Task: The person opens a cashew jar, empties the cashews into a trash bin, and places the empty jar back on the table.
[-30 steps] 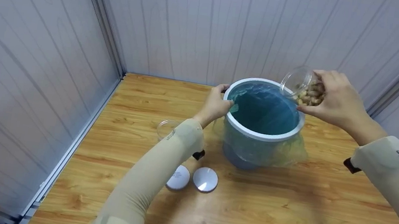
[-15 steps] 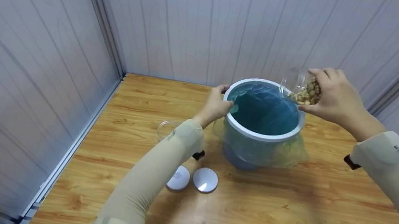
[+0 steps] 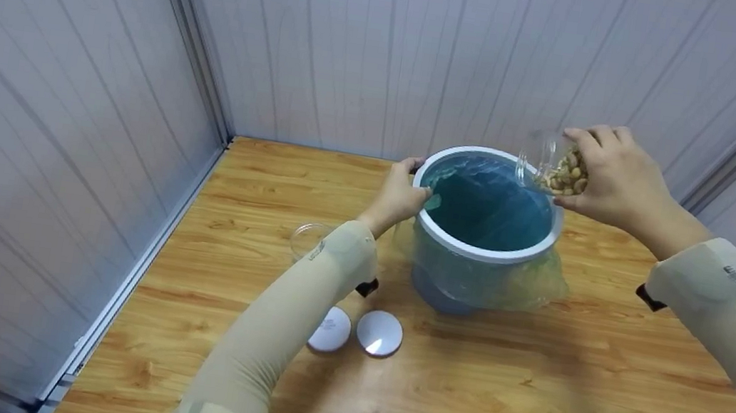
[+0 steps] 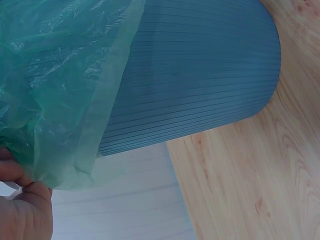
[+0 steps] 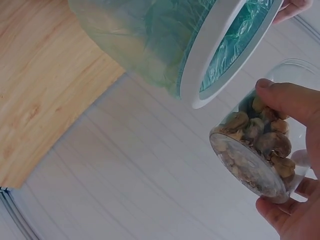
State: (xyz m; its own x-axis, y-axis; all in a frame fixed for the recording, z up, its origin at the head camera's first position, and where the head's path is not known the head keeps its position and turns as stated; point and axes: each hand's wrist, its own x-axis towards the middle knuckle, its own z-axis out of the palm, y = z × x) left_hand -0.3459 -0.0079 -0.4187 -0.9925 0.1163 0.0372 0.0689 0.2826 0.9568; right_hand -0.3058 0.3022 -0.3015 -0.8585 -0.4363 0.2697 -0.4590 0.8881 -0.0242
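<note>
My left hand (image 3: 401,198) grips the left rim of a blue trash can (image 4: 200,65), thumb over the inner side. A green plastic bag (image 4: 75,85) lines the can and hangs down outside its white rim (image 3: 476,253). Over the can's right rim, my right hand (image 3: 620,181) holds a clear plastic jar (image 3: 551,157) tilted on its side, its open mouth facing left above the can. Brown pieces that look like dried mushrooms (image 5: 272,142) lie bunched toward the jar's base. Thumb and fingers wrap round the jar in the right wrist view.
Two round white lids (image 3: 379,333) (image 3: 330,331) lie on the wooden table (image 3: 497,412) in front of the can; the left forearm partly covers one. Another clear jar (image 3: 306,234) stands left of the can, partly behind that forearm. Pale panel walls (image 3: 334,36) enclose the table.
My right hand has shifted slightly left and turned the jar, so its mouth tips a little lower over the can. The brown pieces have shifted inside. My left hand stays on the rim.
</note>
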